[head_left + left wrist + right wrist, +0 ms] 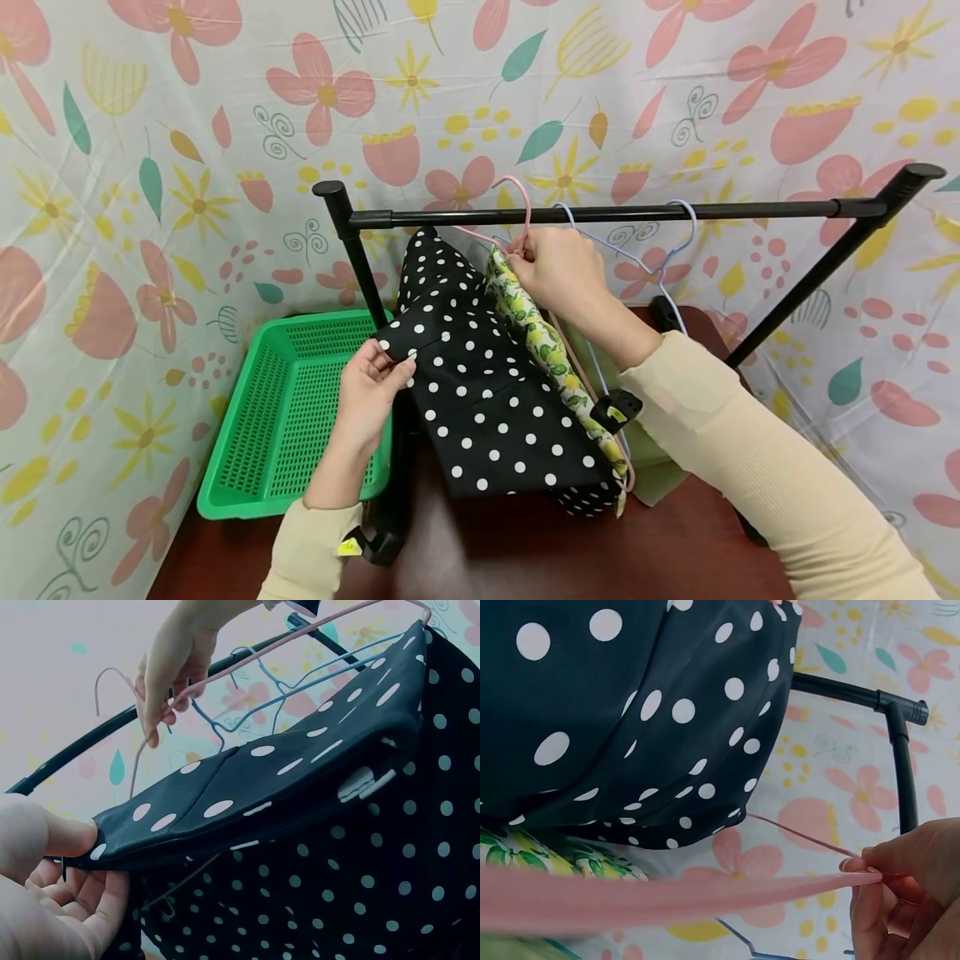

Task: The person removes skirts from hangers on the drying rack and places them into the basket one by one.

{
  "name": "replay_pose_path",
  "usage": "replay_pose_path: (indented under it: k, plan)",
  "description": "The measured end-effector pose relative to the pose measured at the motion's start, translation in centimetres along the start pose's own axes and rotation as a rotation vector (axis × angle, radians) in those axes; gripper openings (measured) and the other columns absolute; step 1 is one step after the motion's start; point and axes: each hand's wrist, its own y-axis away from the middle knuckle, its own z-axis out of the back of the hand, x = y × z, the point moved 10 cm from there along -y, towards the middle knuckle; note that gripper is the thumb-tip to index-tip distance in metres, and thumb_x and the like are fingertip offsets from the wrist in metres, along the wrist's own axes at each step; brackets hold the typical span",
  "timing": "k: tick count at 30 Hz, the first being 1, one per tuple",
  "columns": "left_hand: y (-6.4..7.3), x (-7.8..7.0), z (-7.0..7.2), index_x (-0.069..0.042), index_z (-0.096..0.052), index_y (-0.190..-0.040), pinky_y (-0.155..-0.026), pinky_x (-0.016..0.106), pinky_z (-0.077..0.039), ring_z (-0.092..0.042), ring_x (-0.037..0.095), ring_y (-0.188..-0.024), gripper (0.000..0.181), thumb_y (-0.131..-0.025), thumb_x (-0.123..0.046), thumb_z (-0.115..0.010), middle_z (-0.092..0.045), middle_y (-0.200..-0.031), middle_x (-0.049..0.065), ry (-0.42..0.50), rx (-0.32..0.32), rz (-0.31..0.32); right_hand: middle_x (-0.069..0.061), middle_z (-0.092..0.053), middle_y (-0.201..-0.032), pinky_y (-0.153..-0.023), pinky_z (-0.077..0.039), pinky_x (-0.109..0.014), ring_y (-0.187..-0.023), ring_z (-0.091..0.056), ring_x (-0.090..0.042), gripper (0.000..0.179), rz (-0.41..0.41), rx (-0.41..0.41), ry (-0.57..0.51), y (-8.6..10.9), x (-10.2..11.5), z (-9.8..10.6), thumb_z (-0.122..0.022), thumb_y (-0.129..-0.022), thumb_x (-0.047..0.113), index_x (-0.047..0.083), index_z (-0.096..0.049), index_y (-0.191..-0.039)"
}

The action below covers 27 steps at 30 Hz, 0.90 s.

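Note:
Black cloth with white polka dots (480, 408) hangs from one arm of a pink hanger (705, 898). My left hand (367, 392) pinches the cloth's left edge between thumb and fingers. In the left wrist view, that edge of the polka-dot cloth (217, 787) forms a fold below the hanger. My right hand (564, 265) grips the pink hanger just under its hook, beside the rack's bar (450, 217). Yellow-and-green lemon-print cloth (551, 350) lies along the right side of the dotted cloth, below my right hand.
A green plastic basket (225, 442) stands on the dark red table (480, 550), left of the black rack. Blue hangers (688, 229) hang on the bar to the right. Olive-green cloth (652, 450) hangs behind my right forearm. A flowered curtain (465, 108) closes off the back.

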Motion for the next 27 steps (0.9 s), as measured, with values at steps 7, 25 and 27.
replay_pose_path:
  k: [7, 25, 27]
  plan:
    - [0.2, -1.5, 0.0, 0.001, -0.053, -0.100, -0.063, 0.018, -0.048, -0.056, 0.010, -0.073, 0.021, -0.082, 0.008, -0.062, -0.064, -0.082, -0.005, -0.034, 0.017, -0.056, -0.001, -0.069, -0.073, -0.040, -0.028, -0.028, -0.048, -0.047, -0.018, 0.016, -0.007, 0.015, 0.014, -0.1, -0.2, -0.3, -0.058, -0.088, 0.025, 0.019, -0.072, -0.085]
    - [0.3, -4.2, 1.5, -0.003, -0.056, -0.096, -0.063, 0.020, -0.048, -0.057, 0.011, -0.073, 0.017, -0.082, 0.006, -0.063, -0.065, -0.084, -0.003, -0.113, 0.006, -0.171, 0.000, -0.071, -0.077, -0.037, -0.022, -0.025, -0.045, -0.042, -0.016, 0.020, -0.009, 0.025, 0.004, -0.2, -0.2, -0.5, -0.057, -0.088, 0.022, 0.017, -0.074, -0.081]
    - [0.4, -4.4, 1.7, -0.003, -0.056, -0.096, -0.063, 0.020, -0.048, -0.057, 0.012, -0.072, 0.017, -0.083, 0.006, -0.063, -0.065, -0.083, -0.003, -0.120, 0.006, -0.182, 0.000, -0.070, -0.076, -0.037, -0.021, -0.025, -0.044, -0.041, -0.016, 0.020, -0.010, 0.028, 0.007, -0.2, -0.2, -0.6, -0.056, -0.088, 0.022, 0.017, -0.075, -0.082]
